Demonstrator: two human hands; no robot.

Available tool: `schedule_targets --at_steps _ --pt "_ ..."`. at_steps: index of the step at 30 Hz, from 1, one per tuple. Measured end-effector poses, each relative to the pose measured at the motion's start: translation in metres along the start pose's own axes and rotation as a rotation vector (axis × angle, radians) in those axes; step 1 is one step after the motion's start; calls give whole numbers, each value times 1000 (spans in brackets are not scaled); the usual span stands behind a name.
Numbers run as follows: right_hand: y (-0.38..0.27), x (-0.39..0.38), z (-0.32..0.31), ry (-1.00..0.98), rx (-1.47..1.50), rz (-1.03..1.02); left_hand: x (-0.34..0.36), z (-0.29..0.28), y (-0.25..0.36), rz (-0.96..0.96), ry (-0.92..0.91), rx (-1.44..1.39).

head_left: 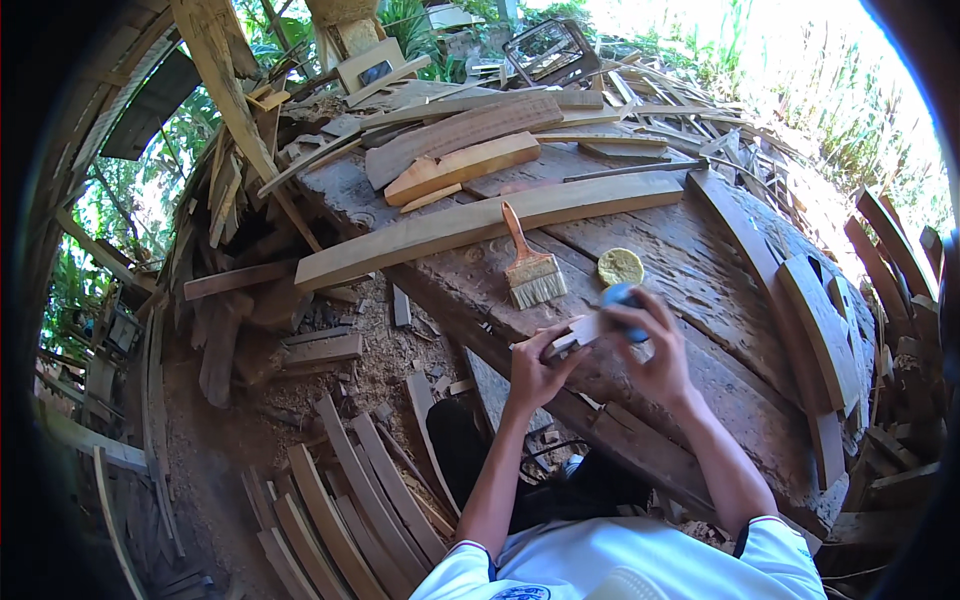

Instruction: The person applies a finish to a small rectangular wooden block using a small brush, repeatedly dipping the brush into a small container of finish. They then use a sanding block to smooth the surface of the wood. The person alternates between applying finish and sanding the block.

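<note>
Above the bench's near edge, my left hand (540,371) is closed on a small pale piece (577,335), which looks like a wooden block with a dark groove; its exact kind is unclear. My right hand (655,350), fingers curled, grips a blue rounded object (622,300) that is smeared by motion, close beside the pale piece. Just beyond my hands, a wide paintbrush (533,272) with an orange-brown handle lies with its bristles toward me. To its right rests a round yellowish disc (620,266), a lid or pad by its look.
The worn plank bench (655,235) carries a long pale beam (480,228) lying across it. Shaped timber pieces (465,170) pile up at its far end. Curved boards (815,320) lean along the right side. More curved slats (365,490) stand at lower left, near wood shavings.
</note>
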State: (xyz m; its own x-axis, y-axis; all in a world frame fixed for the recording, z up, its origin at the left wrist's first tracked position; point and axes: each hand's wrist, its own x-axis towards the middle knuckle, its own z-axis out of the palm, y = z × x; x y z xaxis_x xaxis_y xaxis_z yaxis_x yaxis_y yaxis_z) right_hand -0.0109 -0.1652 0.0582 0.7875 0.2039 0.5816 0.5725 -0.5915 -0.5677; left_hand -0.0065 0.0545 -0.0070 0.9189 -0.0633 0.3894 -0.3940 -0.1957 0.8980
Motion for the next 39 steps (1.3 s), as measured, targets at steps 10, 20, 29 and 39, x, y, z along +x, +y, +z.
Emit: schedule_targets --at_steps 10,20,29,39 --pt "27 2 -1 98 -23 224 -3 -1 -7 -56 -20 -283" --pt "11 2 -2 -1 -52 78 -2 -8 -6 -76 -76 -304" --pt "-18 0 2 -117 -14 -173 -6 -3 -9 -47 -41 -159" --pt "-9 -2 0 -21 -51 -84 -4 1 1 18 -35 24"
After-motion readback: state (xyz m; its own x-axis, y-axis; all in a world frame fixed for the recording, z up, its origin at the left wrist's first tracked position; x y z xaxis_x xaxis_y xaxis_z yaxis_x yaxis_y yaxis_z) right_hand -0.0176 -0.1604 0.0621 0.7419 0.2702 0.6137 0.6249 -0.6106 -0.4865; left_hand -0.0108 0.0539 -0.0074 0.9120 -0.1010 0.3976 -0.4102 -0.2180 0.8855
